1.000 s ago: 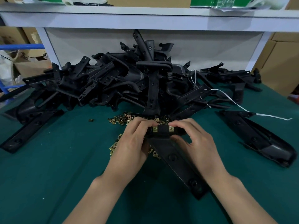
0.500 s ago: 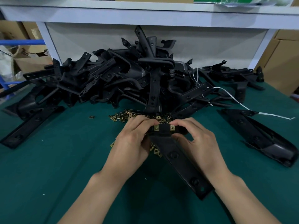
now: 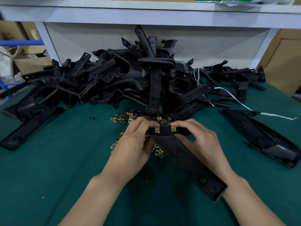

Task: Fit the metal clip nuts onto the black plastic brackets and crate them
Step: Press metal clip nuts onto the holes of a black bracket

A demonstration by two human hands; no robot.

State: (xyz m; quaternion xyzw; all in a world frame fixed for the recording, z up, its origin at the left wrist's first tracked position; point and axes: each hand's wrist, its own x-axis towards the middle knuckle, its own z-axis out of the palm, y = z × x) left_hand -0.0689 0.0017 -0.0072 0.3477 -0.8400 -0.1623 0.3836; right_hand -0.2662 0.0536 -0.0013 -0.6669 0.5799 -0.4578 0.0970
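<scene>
In the head view almost nothing has moved in the last second: the left hand (image 3: 133, 144) and right hand (image 3: 200, 141) still pinch the far end of the bracket (image 3: 187, 160), which slants back between the wrists. Two clips (image 3: 157, 130) sit on its edge, beside the fingertips. I judge them seated, so this bracket looks ready for crating.

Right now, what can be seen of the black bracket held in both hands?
The held bracket is a long, matte black plastic bar with round bosses along its face. It slants from its far end back towards the person's right. Two brass-coloured clip nuts sit on the far end, where the left hand and right hand pinch it.
</scene>
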